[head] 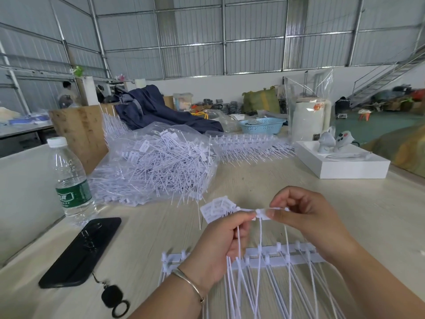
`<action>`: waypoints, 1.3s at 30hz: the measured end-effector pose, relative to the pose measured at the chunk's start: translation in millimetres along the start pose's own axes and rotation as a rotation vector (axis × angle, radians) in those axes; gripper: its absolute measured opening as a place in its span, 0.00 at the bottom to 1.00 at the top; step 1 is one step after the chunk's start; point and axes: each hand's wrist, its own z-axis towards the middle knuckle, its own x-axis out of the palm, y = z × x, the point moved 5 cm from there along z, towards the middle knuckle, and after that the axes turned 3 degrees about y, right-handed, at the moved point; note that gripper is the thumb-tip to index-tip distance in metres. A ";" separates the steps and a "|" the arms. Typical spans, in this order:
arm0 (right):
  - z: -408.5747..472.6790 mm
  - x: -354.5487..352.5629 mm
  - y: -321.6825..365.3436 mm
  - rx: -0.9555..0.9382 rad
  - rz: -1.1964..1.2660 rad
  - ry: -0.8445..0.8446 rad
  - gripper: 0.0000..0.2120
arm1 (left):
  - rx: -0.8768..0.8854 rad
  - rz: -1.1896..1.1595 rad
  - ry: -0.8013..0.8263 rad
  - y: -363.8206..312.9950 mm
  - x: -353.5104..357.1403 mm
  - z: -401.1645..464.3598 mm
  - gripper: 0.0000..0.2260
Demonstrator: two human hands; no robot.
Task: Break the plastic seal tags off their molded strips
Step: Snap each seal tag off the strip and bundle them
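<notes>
In the head view, the left hand point(224, 238) was curled around a bunch of freed white seal tags point(218, 209), their flat heads fanned out above its fingers and their thin tails running down through the fist. The right hand point(305, 217) pinched the head of one tag point(262, 214) between thumb and forefinger, right beside the left hand's fingertips, so the two grips nearly touched. That tag's tail dropped straight toward the person, to the molded strip point(287, 255) lying crosswise on the wooden table point(253, 176) under both wrists. So the tag's long axis ran roughly at right angles to the strip, with the joint below and nearer the body than the pinch; the right hand held the piece to be snapped, and pulling or twisting up and away from the strip seemed the likely move. A heap of loose tags in a clear plastic bag point(156, 162) lay beyond the hands, with more unbroken strips point(250, 146) behind it.
</notes>
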 end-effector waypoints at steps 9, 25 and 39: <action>-0.7 -1.0 -1.7 0.045 -0.075 0.032 0.07 | 0.013 0.033 0.003 -2.3 0.3 -3.3 0.13; -1.5 -6.2 -9.5 0.218 0.001 0.159 0.17 | -0.069 0.279 0.251 -6.5 15.6 -11.5 0.10; 0.0 -44.1 -15.7 0.245 0.202 -0.069 0.13 | -0.034 -0.224 0.300 -17.7 -0.5 -4.0 0.13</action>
